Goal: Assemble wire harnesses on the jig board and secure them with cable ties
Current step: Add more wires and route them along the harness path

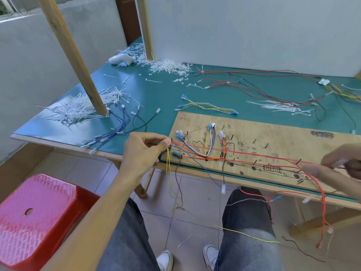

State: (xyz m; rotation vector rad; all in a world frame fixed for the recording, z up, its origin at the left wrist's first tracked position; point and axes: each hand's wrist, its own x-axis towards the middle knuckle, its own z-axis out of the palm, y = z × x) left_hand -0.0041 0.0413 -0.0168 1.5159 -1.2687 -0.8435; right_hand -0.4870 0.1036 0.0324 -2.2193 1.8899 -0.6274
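Note:
A plywood jig board [273, 133] with black pegs and pen marks lies on the green table. Red wires [254, 154] run along it from left to right, crossed by white, yellow, blue and purple wires [210, 145] with blue and white connectors. My left hand [145, 151] pinches the red wires at the board's left end. My right hand [340, 167], blurred at the right edge, grips the same red wires. More wire ends hang off the table's front edge over my knees.
Heaps of white cable ties [82, 108] lie around a wooden post [78, 61] and at the back [168, 66]. Loose wire sets [263, 85] are spread behind the board, with more ties [283, 108]. A red plastic stool [37, 218] stands at my left.

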